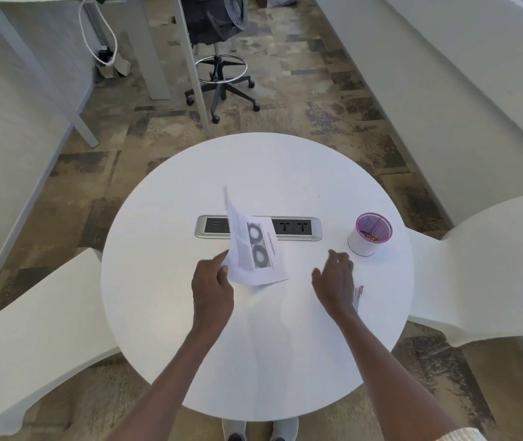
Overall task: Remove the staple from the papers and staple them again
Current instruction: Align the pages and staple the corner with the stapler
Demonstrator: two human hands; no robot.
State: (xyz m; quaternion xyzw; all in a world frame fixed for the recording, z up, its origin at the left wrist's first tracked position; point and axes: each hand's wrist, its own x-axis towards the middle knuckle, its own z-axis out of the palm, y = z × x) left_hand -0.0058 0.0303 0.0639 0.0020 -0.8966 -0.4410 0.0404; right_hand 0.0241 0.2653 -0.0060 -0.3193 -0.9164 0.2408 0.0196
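- Your left hand [212,286] pinches the papers [253,249] at their lower-left corner; light, floppy sheets, so support them near the staple.
- Your right hand [334,281] hovers released, centre-right.

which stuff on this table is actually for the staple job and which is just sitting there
For the job:
- papers, held in the left hand
- red and clear item, partly hidden under the right hand; possibly the stapler, cannot tell

Just there:
- pink-rimmed cup
- socket strip set in the table
- white chairs
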